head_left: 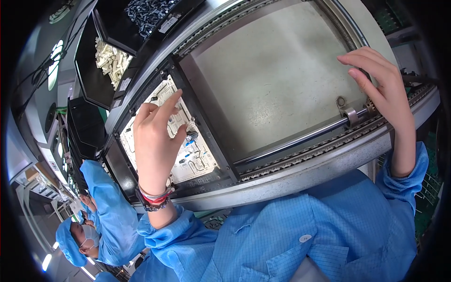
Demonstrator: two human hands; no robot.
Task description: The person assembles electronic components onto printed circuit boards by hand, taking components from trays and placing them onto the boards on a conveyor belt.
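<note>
Blue smock (291, 225) fronts left hand (157, 127) over circuit board (201, 162)—contact unclear—and right hand (385, 87), their fingers apart.

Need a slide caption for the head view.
Left hand over a white circuit board in a black frame, right hand open above the conveyor.

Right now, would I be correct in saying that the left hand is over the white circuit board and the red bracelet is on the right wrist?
Not quite: the head view shows the red bracelet on the left wrist. The left hand is indeed over the white circuit board.
</note>
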